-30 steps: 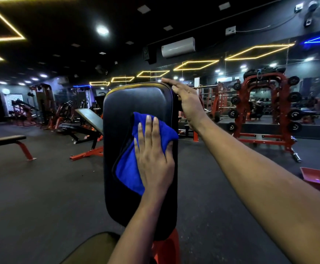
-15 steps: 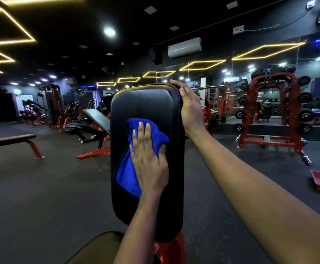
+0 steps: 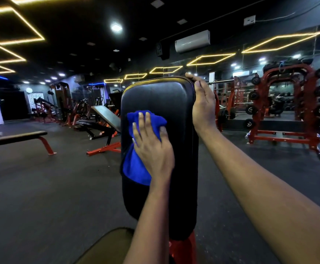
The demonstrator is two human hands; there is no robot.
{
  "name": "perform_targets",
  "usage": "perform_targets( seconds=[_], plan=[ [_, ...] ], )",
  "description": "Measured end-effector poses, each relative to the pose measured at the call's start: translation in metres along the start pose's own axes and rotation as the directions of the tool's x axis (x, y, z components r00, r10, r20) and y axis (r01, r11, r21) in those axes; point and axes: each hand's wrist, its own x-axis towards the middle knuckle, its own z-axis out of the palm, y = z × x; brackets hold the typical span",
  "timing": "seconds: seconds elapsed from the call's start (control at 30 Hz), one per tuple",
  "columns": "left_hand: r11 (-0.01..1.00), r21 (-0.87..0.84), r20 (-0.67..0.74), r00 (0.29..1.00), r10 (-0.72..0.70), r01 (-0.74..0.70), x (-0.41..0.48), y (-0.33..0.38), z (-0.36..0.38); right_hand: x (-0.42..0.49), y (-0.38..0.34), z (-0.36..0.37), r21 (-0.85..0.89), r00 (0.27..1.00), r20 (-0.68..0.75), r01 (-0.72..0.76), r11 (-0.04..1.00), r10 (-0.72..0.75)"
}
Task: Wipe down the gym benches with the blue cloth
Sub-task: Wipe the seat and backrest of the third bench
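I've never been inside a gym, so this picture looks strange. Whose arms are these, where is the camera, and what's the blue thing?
The camera sits on a person's head, so you see their own two arms reaching forward. In front stands the tall black padded backrest of a gym bench. The left hand presses a blue cloth flat against the padding to wipe it. The right hand holds the pad's top corner, probably to steady it. Behind, on the dark floor, stand a flat bench and a red rack carrying weights.

Red weight rack (image 3: 306, 111) right; air conditioner (image 3: 192, 41) overhead.
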Motion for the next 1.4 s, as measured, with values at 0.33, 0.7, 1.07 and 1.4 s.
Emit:
perform_targets(
  seconds=[0.33,0.7,1.07,1.4],
  plan=[
    [0.986,-0.089,0.011,0.990,-0.138,0.139,0.095,-0.046,-0.009,-0.001,0.000,0.001,-0.051,0.999,-0.006,0.031,0.998,-0.032],
    [0.959,-0.022,0.019,0.958,0.285,-0.284,0.073,0.027,0.007,-0.001,-0.002,0.003,-0.075,1.000,-0.016,-0.009,0.997,0.008],
    [0.994,0.050,0.024,0.995,-0.096,0.095,-0.008,-0.081,-0.024,-0.048,0.001,0.005,-0.208,0.978,-0.155,-0.172,0.963,0.141],
    [0.998,0.049,0.047,0.998,0.036,-0.038,0.042,-0.057,-0.017,-0.075,0.021,0.002,-0.244,0.944,-0.261,-0.266,0.933,0.201]
  ],
)
